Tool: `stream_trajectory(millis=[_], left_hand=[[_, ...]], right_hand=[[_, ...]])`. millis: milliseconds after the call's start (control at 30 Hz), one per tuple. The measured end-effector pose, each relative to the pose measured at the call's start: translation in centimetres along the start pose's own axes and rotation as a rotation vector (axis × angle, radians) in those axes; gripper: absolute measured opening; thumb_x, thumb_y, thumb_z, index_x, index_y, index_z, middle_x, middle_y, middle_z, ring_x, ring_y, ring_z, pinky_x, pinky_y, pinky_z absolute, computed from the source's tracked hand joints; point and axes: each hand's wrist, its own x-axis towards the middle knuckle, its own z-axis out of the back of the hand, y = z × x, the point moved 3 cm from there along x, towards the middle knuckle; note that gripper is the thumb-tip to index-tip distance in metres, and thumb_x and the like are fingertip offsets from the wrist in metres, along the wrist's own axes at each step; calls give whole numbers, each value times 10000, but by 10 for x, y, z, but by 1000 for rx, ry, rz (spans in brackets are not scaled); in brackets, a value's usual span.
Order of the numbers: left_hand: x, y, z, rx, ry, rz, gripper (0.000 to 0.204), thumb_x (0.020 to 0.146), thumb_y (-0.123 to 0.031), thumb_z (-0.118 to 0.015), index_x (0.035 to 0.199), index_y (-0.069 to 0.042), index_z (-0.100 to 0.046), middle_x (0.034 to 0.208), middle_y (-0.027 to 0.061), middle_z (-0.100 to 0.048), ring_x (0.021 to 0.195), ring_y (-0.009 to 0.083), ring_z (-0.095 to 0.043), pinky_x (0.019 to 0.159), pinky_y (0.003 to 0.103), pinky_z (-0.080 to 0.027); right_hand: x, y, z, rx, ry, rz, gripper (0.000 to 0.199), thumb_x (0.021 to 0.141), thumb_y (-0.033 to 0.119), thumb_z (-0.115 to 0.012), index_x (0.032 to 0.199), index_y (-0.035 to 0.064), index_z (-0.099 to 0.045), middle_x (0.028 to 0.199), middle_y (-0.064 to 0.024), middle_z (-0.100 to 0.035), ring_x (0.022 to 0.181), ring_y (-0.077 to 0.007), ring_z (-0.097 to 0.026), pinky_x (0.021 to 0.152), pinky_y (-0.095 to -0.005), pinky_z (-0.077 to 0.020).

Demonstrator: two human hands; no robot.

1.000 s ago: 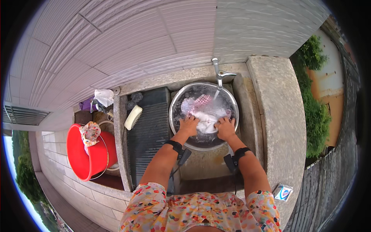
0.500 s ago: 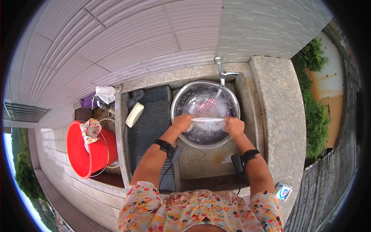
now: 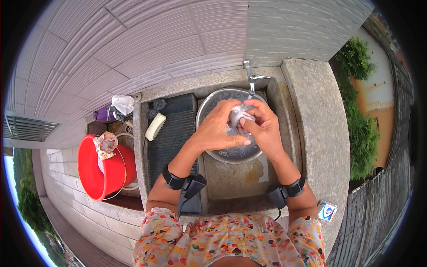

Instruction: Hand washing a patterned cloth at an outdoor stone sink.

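A bunched wet white cloth is raised over the metal basin, which sits under the tap. My left hand cups it from the left, fingers curled about it and thumb pointing right, away from the fabric. From the right, my right hand pinches the cloth between thumb and fingers. Below it, part of the water in the basin shows; the rest of the inside is covered by my hands. The chrome tap stands just behind them, its spout end near my fingers.
Left of the basin lies a dark ribbed washboard bearing a scrub brush and a dark scouring pad. Further left stands a red bucket with a floral cloth. A small packet rests on the right ledge.
Both hands have risen from the water, and the white cloth, stretched between them before, is bunched up. The pink checked cloth in the basin is out of sight behind my hands.
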Motion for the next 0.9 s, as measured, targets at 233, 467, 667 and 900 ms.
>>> stream_trajectory(millis=[233,467,667,900], left_hand=[[-18,189,-93,375,172,288,428,635,-78,-654,1039,-123,-521,1035,131,-512,964,326,-504,789,397,-427],[-51,227,-144,709,614,522,403,655,-86,-609,1051,-149,-567,1113,157,-513,1001,328,-508,837,419,-418],[-16,193,-79,194,2,393,139,590,-37,-627,726,-40,-602,770,126,-580,750,272,-566,646,343,-439],[-16,21,9,1,89,78,238,501,56,-671,699,-22,-563,750,31,-527,668,154,-508,592,253,-394]], right_hand=[[-12,-95,17,-1051,240,18,198,753,56,-523,938,0,-569,749,-104,-616,626,-127,-567,615,-244,-449],[-61,-187,46,-427,-1,-443,233,763,128,-509,927,-31,-559,714,-66,-607,627,-151,-560,612,-276,-445],[-72,-199,22,234,-184,-1050,464,802,285,-519,1175,37,-400,1050,-172,-479,939,-284,-480,718,-461,-432],[-43,-169,-31,1131,-144,-1186,653,793,475,-528,1247,52,-325,1221,-235,-357,1077,-386,-394,880,-582,-335]])
